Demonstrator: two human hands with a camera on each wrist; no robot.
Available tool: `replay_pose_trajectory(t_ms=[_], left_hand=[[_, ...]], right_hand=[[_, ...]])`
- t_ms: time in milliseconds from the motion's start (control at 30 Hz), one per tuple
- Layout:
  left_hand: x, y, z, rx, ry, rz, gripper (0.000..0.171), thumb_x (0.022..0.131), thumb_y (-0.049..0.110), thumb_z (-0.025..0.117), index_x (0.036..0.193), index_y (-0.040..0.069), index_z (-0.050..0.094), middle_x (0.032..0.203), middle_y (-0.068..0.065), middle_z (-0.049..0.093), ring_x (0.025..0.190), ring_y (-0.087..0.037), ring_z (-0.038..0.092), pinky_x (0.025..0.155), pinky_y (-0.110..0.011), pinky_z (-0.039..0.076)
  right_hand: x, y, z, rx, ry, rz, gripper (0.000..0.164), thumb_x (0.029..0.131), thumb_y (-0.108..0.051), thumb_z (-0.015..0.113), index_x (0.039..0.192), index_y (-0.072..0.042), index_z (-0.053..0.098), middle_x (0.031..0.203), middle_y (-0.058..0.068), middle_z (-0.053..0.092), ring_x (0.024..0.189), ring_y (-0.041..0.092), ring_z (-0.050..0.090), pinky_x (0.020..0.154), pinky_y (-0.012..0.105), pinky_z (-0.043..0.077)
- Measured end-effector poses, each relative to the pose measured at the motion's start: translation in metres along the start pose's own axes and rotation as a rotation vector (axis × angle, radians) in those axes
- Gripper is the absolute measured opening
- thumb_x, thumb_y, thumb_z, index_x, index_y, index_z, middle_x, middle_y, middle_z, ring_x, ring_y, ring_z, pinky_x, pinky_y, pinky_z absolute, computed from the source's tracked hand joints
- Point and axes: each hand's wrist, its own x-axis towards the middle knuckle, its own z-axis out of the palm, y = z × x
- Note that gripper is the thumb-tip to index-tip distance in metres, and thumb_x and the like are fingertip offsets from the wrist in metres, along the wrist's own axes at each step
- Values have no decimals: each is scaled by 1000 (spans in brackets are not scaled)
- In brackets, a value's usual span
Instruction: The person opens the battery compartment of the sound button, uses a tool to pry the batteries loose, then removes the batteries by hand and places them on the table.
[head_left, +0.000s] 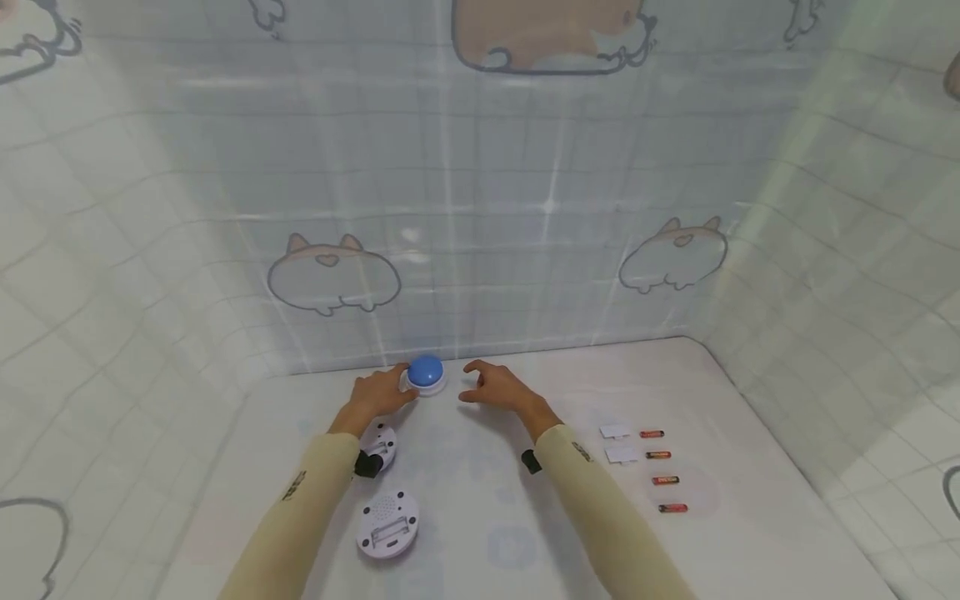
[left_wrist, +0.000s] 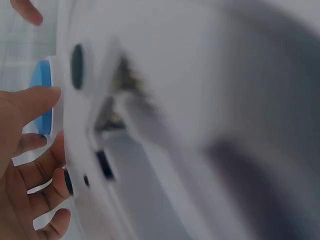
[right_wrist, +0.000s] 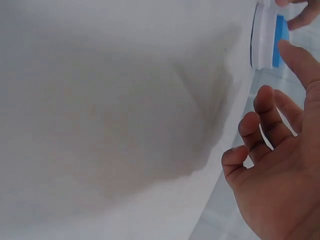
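So we've got the button at the far edge of the table, backdrop right behind it. Left hand is at its left side, right hand just to its right, not touching. Nearer us on the left, two upside-down units sit one behind the other, the farther partly under the left wrist. Off right, two covers lie left of four batteries in a front-to-back row.

Blue dome across all views
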Motion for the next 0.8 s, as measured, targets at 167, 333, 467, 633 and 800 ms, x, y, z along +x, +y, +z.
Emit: replay_pose_trajectory(t_ms=[167,333,467,633,800], left_hand=[[2,2,0,2,-3,-41,71,95,41,64,151,4,41,131,-27,61,117,-50,58,101,-70,34],[4,8,0,18,-23,-49,72,94,41,65,150,4,41,131,-27,61,118,-50,58,103,-70,31],[7,10,-1,33,-25,-50,72,93,42,67,151,7,41,132,-26,61,119,-50,57,105,-71,29],[7,11,-4,38,-27,-56,69,92,38,70,148,8,45,133,-26,60,121,-52,55,106,-73,25],[6,13,-7,51,-36,-78,68,91,38,70,147,7,46,134,-26,60,122,-52,54,106,-73,24]], right_hand=[[18,-10,20,-25,-2,19,67,87,-44,77,143,-16,53,107,2,69,88,13,61,80,31,52],[25,-19,34,-67,22,77,70,88,-42,78,146,-18,49,124,4,68,105,18,64,92,38,51],[28,-25,38,-110,50,100,69,88,-39,78,147,-20,48,137,4,62,121,23,61,102,45,46],[32,-30,42,-186,63,67,66,89,-37,77,146,-18,50,135,3,64,121,25,61,103,50,43],[36,-35,47,-228,65,74,66,90,-39,76,145,-16,49,133,4,65,119,24,63,103,48,44]])
